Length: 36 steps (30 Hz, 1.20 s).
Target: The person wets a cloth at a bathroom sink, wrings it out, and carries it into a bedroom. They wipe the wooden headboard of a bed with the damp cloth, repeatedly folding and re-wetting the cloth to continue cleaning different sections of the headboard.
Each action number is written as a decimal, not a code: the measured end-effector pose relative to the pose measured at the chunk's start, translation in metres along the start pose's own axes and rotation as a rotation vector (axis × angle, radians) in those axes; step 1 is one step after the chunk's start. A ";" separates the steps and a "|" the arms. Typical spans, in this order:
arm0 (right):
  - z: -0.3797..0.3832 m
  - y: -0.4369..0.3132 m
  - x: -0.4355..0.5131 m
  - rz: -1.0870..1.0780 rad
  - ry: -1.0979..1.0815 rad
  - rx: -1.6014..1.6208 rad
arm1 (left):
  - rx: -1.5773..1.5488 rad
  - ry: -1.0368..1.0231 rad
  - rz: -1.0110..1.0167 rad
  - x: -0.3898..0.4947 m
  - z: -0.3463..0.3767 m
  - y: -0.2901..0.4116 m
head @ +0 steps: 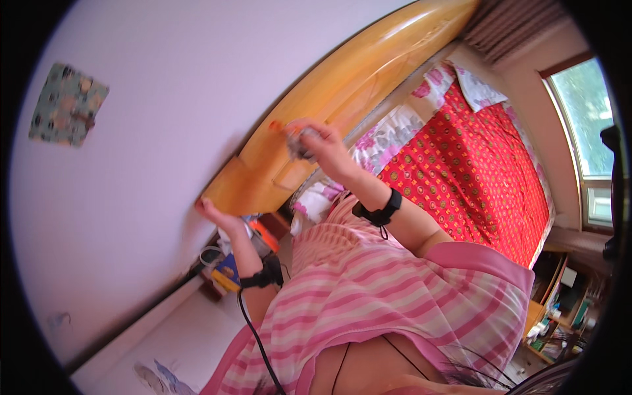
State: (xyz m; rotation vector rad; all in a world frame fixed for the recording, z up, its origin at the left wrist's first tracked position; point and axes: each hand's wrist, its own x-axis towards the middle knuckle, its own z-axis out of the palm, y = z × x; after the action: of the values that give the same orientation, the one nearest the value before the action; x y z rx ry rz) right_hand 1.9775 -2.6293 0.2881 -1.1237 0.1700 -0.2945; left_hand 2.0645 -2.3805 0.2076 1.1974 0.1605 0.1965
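My left hand (217, 215) is at the lower left end of the glossy yellow wooden headboard (316, 103), against its edge beside the wall; its fingers look extended and nothing shows held in them. In front of the headboard, my right hand (326, 148) grips a crumpled grey and orange cloth-like item (300, 140), blurred and partly covered by the fingers. Both wrists wear black straps, and a black cable hangs from the left one.
A bed with a red patterned cover (444, 168) and floral pillows (387, 133) lies right of the headboard. Assorted items, including a blue and yellow box (227, 271), stand below my left hand. A patterned sheet (69, 106) hangs on the wall. Cluttered shelves (563, 316) are lower right.
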 end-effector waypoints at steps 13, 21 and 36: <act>0.009 0.010 -0.020 0.385 0.014 0.736 | 0.124 -0.027 0.002 -0.001 -0.001 0.007; 0.001 0.032 -0.022 0.441 -0.069 0.862 | 0.220 -0.047 0.021 -0.001 -0.008 0.010; 0.083 0.031 0.019 -0.580 -0.212 -1.206 | 0.198 -0.077 0.075 0.003 -0.018 0.001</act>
State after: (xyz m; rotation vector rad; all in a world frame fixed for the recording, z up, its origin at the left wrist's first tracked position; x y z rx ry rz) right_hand 2.0237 -2.5517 0.2958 -2.3953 -0.2205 -0.6166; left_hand 2.0637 -2.3634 0.2018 1.4068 0.0692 0.2031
